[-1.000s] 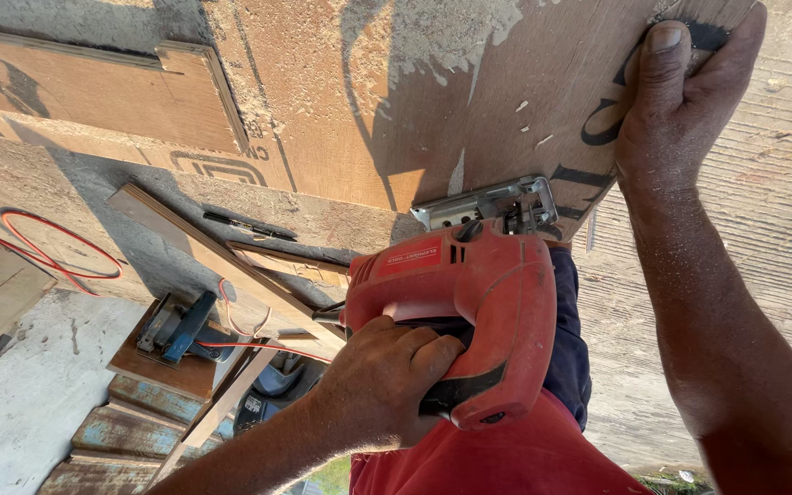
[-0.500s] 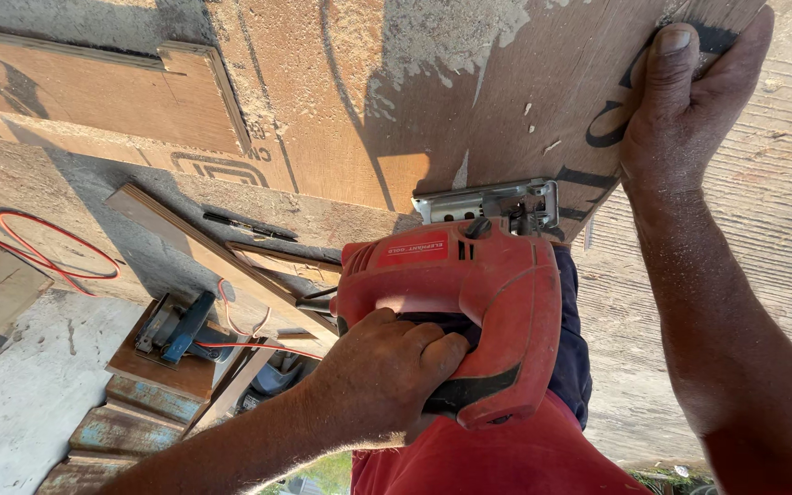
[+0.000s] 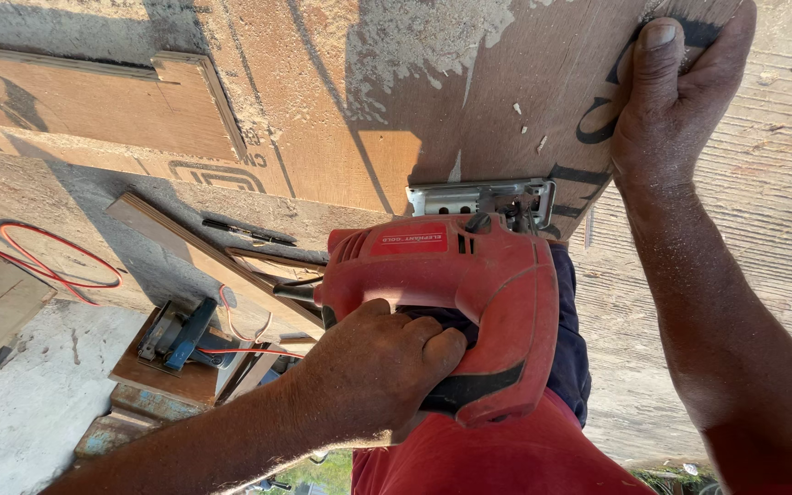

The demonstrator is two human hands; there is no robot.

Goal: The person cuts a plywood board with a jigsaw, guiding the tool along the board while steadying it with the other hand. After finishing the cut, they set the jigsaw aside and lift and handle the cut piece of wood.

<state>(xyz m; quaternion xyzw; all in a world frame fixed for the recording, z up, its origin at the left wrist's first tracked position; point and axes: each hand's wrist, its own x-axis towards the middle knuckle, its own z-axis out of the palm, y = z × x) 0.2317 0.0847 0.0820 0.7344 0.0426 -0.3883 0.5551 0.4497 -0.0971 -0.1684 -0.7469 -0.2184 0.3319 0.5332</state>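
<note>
From the head view, we take the plywood sheet (image 3: 469, 119) as our landmark: brown, dusted with pale sawdust, bearing dark painted marks near its right edge. We hold the red jigsaw (image 3: 451, 302) at the sheet's near edge, its metal base plate (image 3: 480, 197) lying flat on the sheet. Our left hand (image 3: 382, 367) wraps the jigsaw's black handle, fingers (image 3: 433, 348) curled shut around it, below the sheet. Our right hand (image 3: 676, 101) presses on the sheet's right edge, thumb (image 3: 657, 64) on top, the other fingers gripping the edge. Left of the sheet, lower down, lie a red cable (image 3: 57, 261) and a blue-handled tool (image 3: 181, 335) on a small board.
</note>
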